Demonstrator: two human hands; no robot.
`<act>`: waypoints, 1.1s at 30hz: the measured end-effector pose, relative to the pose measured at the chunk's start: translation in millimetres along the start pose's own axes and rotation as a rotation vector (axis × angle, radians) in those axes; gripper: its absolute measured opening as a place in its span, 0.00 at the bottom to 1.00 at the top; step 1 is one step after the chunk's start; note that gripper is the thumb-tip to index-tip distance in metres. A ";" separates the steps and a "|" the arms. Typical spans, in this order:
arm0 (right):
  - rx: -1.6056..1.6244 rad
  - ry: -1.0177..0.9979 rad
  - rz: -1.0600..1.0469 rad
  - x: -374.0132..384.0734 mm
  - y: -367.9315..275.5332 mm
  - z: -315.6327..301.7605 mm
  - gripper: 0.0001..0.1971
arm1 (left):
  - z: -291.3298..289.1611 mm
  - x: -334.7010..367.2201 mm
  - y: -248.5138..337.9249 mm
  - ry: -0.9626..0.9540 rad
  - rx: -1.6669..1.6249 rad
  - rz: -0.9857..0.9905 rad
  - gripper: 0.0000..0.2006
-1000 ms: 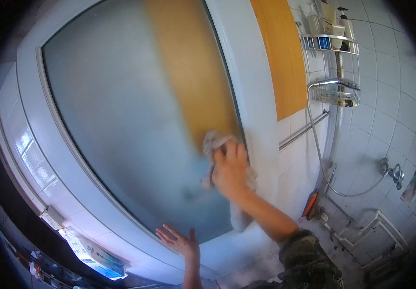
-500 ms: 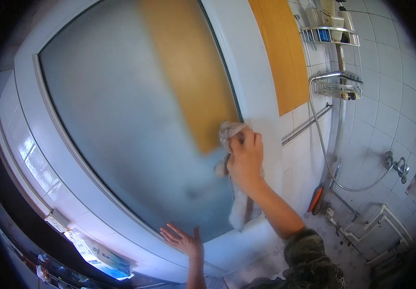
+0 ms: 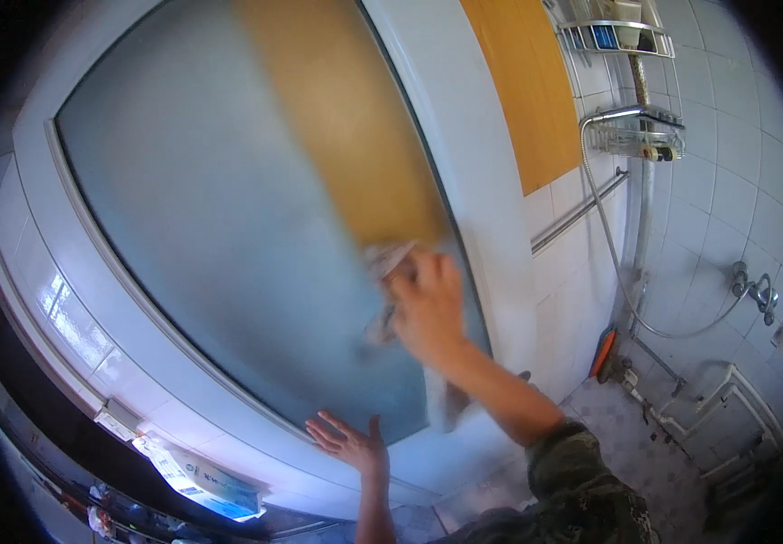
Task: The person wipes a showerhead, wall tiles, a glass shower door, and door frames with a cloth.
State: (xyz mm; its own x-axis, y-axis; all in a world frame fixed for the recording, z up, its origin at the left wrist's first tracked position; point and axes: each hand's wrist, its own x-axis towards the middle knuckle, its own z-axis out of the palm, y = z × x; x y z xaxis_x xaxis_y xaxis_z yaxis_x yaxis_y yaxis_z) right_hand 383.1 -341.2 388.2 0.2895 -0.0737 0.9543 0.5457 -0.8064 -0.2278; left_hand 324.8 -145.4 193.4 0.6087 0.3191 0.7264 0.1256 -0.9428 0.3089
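A frosted glass pane [image 3: 228, 236] in a white door frame [image 3: 514, 299] fills the middle of the view. My right hand [image 3: 432, 308] grips a pale, crumpled cloth [image 3: 387, 258] and presses it to the lower right part of the glass. The cloth's loose end dangles below my wrist, slightly blurred. Lower down, my left hand [image 3: 350, 442] is open, its fingers spread near the bottom edge of the pane. I cannot tell whether its palm touches the door.
To the right are a metal wall rack with bottles [image 3: 613, 38], a shower hose [image 3: 613, 245], a towel bar [image 3: 582, 213] and a tap [image 3: 754, 292] on white tiles. White pipes [image 3: 727, 399] run low at the right. A white and blue packet [image 3: 201, 476] lies lower left.
My right hand has moved left with the cloth, from the pane's right edge further onto the glass. My left hand stays open near the bottom edge. The view has shifted slightly.
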 end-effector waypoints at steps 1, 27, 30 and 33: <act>-0.070 0.045 0.077 4.7 6.6 -1.9 0.23 | -0.3 0.7 -1.2 -0.001 0.006 -0.003 0.54; 0.007 -0.012 -0.055 3.8 -3.0 -3.0 0.20 | 5.5 -1.3 -9.6 0.057 0.043 0.010 0.56; -0.044 0.074 0.128 14.6 6.0 -7.5 0.19 | 5.0 -1.4 -7.9 0.078 0.037 0.003 0.57; -0.048 0.009 -0.009 0.9 -32.4 14.4 0.18 | 3.2 -0.8 -3.2 -0.018 0.036 -0.023 0.55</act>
State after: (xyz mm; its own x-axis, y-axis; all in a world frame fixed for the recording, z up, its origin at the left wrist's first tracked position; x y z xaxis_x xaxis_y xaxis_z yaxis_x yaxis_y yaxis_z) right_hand 377.0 -306.7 393.7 0.2777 -0.0714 0.9580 0.5097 -0.8344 -0.2100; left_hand 326.4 -142.9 189.9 0.6195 0.3388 0.7081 0.1670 -0.9383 0.3028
